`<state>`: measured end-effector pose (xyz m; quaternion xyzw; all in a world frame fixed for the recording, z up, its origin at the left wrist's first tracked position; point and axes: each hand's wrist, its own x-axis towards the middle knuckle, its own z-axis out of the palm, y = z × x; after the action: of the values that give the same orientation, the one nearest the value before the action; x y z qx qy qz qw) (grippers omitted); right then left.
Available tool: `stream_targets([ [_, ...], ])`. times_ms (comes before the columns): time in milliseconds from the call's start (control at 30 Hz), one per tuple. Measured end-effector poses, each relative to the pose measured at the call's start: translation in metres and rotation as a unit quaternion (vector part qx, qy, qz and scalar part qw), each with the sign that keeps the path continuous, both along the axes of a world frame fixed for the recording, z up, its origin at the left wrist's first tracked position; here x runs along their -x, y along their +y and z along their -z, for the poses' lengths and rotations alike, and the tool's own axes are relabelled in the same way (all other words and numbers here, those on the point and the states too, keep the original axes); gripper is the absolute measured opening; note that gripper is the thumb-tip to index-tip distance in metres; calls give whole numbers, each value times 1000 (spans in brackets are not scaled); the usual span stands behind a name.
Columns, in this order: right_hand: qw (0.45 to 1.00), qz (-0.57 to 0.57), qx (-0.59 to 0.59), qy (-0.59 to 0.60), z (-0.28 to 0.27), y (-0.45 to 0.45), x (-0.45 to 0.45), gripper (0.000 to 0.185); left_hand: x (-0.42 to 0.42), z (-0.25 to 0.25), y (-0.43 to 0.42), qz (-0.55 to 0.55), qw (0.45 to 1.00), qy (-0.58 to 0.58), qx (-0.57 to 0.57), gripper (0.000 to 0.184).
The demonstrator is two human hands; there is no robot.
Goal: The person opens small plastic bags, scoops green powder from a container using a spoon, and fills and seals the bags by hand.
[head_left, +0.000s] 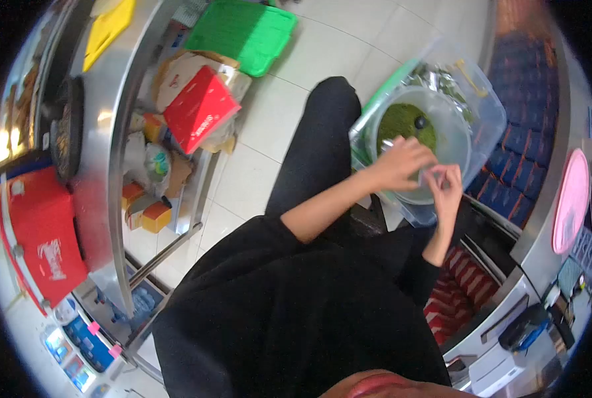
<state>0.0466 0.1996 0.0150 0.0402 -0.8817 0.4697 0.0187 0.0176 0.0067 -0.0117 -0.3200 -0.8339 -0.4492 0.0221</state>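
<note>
1. Green granular mass (400, 119) sits inside a round, translucent plastic tub (458, 136), head view.
2. Left hand (404, 164) curled, right hand (446, 186) bent-fingered; I cannot tell whether either pinches anything.
3. I'd work low over the tub, limiting spills.

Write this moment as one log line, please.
left hand and right hand: close together | at: round translucent plastic bucket | inside: fine green material | grip: unclear

From my remote post, I see a green plastic tray (239, 33) on white floor tiles (259, 142), a red printed box (200, 109) near a steel-edged counter (103, 106), rows of dark-blue packages (523, 142) and a pink disc (570, 201).
</note>
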Motion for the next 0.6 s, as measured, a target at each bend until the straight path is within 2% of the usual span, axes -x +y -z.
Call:
stream_targets([
  [33, 992, 63, 90, 55, 33, 11, 11, 12, 7, 1, -6, -13, 1000, -13, -8, 65],
  [67, 947, 212, 202, -131, 34, 13, 19, 14, 13, -2, -14, -34, 998, -55, -25, 70],
  [100, 938, 263, 194, -112, 49, 12, 33, 15, 21, 4, -20, -71, 992, -53, -85, 73],
  [133, 978, 206, 25, -29, 90, 26, 49, 19, 29, 7, -25, -87, 977, -125, -152, 71],
  [167, 972, 175, -119, -107, 100, 22, 61, 26, 38, 15, -30, -98, 955, -119, -255, 72],
  [200, 961, 130, -155, -186, 137, 28, 74, 33, 44, -2, -40, -117, 936, -210, -257, 76],
  [233, 948, 70, -237, -199, 152, 22, 78, 36, 48, -5, -46, -126, 902, -271, -312, 76],
  [267, 912, 58, -325, -245, 178, 16, 83, 43, 50, -5, -51, -134, 876, -298, -354, 72],
  [300, 890, 49, -351, -288, 196, 9, 87, 48, 52, -4, -55, -144, 848, -324, -394, 69],
  [367, 870, 82, -409, -263, 195, -16, 84, 36, 54, -1, -59, -150, 834, -325, -419, 67],
  [400, 871, 84, -408, -262, 211, -16, 87, 36, 55, 1, -61, -160, 817, -330, -445, 65],
  [467, 834, 93, -504, -203, 251, -11, 90, 21, 55, 5, -60, -157, 822, -321, -444, 65],
  [500, 835, 92, -505, -201, 246, -14, 93, 21, 56, 2, -60, -156, 826, -315, -440, 64],
  [567, 779, 131, -574, -218, 238, -20, 92, 18, 57, -3, -60, -167, 818, -326, -443, 63],
  [600, 796, 178, -553, -171, 231, -24, 89, 16, 54, -7, -61, -175, 810, -340, -444, 62],
])
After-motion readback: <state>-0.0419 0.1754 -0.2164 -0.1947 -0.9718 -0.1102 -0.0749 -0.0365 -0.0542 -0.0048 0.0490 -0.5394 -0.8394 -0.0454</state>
